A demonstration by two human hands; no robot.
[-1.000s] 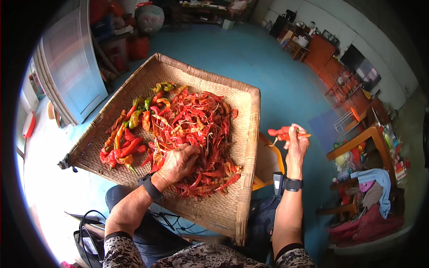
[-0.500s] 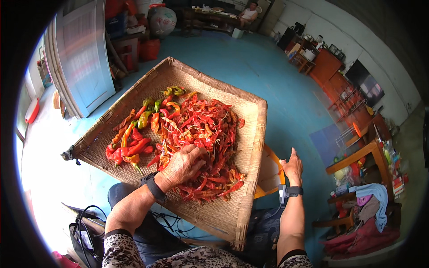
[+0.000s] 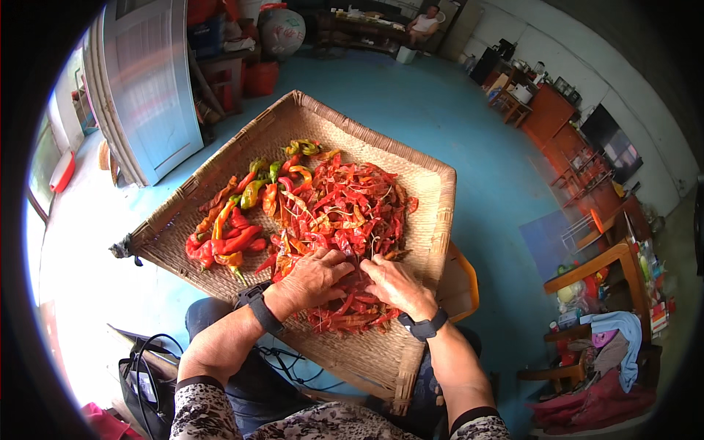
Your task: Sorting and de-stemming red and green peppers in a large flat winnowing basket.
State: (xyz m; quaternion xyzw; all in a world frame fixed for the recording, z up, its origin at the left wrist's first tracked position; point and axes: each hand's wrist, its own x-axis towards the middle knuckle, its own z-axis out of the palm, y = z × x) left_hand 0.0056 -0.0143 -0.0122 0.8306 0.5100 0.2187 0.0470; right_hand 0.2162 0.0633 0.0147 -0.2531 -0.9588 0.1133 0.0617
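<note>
A square woven basket tray point(image 3: 433, 227) rests tilted across my lap. Dried red chili peppers point(image 3: 359, 194) are heaped over its middle and right. Fresher, plumper red, orange and green peppers point(image 3: 238, 242) lie at its left. My left hand point(image 3: 312, 280) is in the heap, its fingers curled round a dried chili pepper they partly hide. Facing it, my right hand point(image 3: 397, 284) pinches at the same spot between thumb and fingers, near a thin pale stem. The two hands' fingertips almost meet. Dark straps circle both wrists.
An orange-edged stool or chair point(image 3: 460, 282) stands just beyond the tray's right edge. A wooden chair piled with clothes point(image 3: 616, 367) is at the right. A black bag point(image 3: 147, 381) sits lower left. A person point(image 3: 424, 26) sits at the far end of the blue floor.
My right hand has come in from outside the tray's right side to the chili heap, beside my left hand. My left hand has shifted slightly right. The whole view has shifted a little.
</note>
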